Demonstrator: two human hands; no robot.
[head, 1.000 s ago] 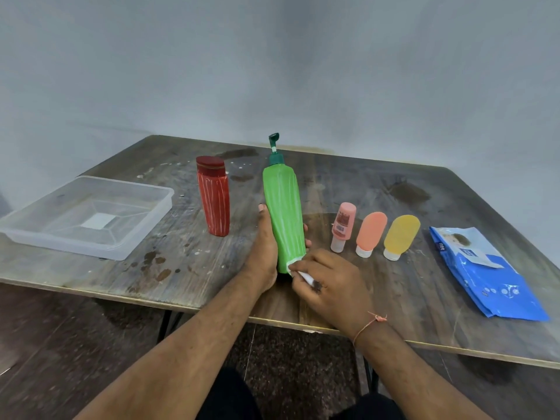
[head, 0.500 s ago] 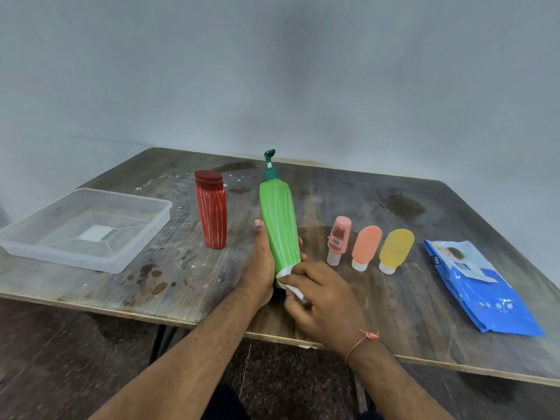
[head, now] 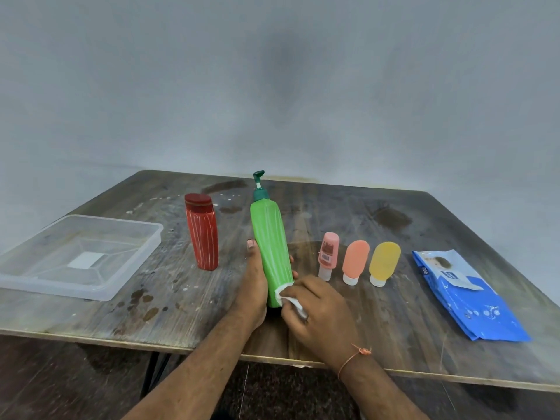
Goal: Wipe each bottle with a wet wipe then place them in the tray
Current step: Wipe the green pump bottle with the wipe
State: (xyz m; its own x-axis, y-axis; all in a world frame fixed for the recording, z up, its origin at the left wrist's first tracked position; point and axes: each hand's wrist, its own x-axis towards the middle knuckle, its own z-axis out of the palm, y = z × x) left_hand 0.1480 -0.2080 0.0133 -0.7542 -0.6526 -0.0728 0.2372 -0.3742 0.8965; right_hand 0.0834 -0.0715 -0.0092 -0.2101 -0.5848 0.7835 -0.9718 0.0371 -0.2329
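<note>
On the tabletop (head: 378, 322), the tall green pump bottle (head: 269, 247) stands upright well apart from the empty tray (head: 130, 286), gripped low by the left hand (head: 253, 286) while the right hand (head: 315, 310), closed on the wet wipe (head: 288, 295), rubs its base; excess sideways pressure risks tipping it onto the red bottle (head: 202, 234).

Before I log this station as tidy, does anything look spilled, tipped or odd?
The table has dark stains, near the tray and at the far side. The green bottle tilts only because the left hand holds it. The other bottles stand upright.
</note>
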